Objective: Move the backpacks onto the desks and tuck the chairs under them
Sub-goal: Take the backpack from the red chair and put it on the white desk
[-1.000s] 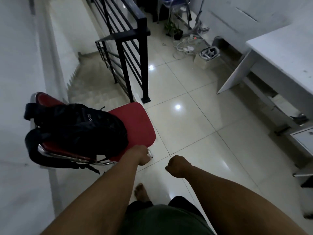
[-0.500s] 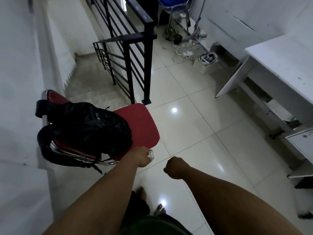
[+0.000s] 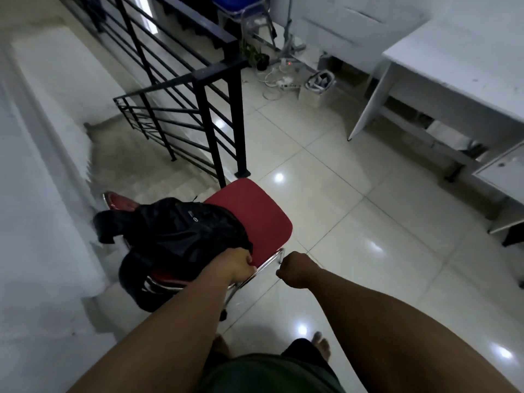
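Note:
A red chair (image 3: 252,214) with a chrome frame stands on the tiled floor at the top of the stairs, next to the railing post. A black backpack (image 3: 181,231) lies across its seat and backrest, straps hanging over the left side. My left hand (image 3: 241,265) is closed on the near edge of the seat, right beside the backpack. My right hand (image 3: 295,269) is a closed fist just right of the chair's chrome front corner, holding nothing that I can see. A white desk (image 3: 459,66) stands at the right.
A black metal railing (image 3: 221,109) guards the stairwell (image 3: 136,165) going down behind the chair. A white wall runs along the left. Cables, a power strip and a small box (image 3: 312,95) lie by the far wall. A blue chair (image 3: 235,7) stands at the top. A drawer unit (image 3: 504,171) is under the desk.
The chair with the backpack has shifted right, closer to the railing post. My left hand has stayed on the seat edge, and my right fist has come nearer the chair's front corner.

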